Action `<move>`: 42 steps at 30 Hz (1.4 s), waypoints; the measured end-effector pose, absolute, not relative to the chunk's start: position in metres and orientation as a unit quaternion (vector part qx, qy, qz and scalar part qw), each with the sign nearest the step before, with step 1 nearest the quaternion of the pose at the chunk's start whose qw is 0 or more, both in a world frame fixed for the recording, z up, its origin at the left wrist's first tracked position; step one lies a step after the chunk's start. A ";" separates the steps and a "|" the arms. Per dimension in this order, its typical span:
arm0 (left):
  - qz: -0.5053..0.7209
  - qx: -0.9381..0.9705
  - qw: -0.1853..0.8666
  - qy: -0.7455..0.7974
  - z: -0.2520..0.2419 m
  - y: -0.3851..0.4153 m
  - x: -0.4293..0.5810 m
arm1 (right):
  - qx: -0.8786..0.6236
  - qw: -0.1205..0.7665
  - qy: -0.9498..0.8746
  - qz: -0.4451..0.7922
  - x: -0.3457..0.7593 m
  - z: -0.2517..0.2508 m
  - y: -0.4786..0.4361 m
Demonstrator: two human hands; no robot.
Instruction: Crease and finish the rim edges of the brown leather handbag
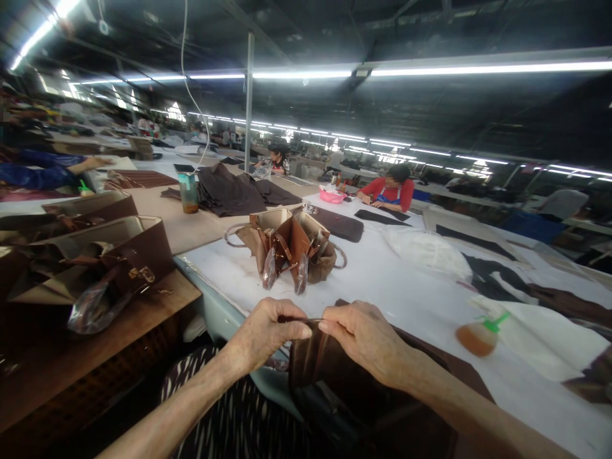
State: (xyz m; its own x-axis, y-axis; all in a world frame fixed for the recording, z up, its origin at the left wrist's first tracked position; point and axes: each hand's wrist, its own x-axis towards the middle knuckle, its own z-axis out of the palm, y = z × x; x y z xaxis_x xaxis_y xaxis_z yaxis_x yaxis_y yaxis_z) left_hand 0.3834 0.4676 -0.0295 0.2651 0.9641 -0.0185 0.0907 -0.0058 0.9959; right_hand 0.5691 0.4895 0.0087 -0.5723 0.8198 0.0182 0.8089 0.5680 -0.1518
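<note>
Both hands meet over the near edge of the white-topped bench [415, 299]. The fingers of the left hand [268, 335] pinch the upper rim of a dark brown leather bag piece [329, 357] between thumb and forefinger; the fingers of the right hand [366, 338] grip the same rim just beside them. The piece hangs partly over the near edge, its lower part lost in shadow.

Beyond the hands, toward the bench's left corner, an open brown-and-tan bag [292, 236] stands with clear plastic wrapped round its handles. To the right, a squat squeeze bottle of amber liquid with a green nozzle [478, 338] sits near a crumpled white sheet [549, 341]. Toward the far edge, a co-worker in a red top [404, 191] leans over the bench near a bright pink plastic basin [332, 196].
</note>
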 end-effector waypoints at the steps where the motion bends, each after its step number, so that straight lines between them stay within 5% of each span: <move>1: 0.408 0.583 0.538 0.452 -0.030 0.467 0.386 | -0.457 0.041 -0.887 0.057 0.569 0.008 0.489; 14: 0.413 0.636 0.457 0.466 -0.036 0.465 0.398 | -0.409 0.023 -0.911 0.048 0.583 0.015 0.488; 21: 0.387 0.660 0.442 0.468 -0.034 0.465 0.401 | -0.513 -0.020 -0.857 0.041 0.641 0.027 0.485; 31: 0.363 0.742 0.279 0.490 -0.026 0.454 0.417 | -0.591 0.024 -0.795 0.139 0.687 0.014 0.477; 42: 0.364 0.749 0.305 0.462 -0.016 0.436 0.411 | -0.598 -0.033 -0.774 0.207 0.697 0.006 0.474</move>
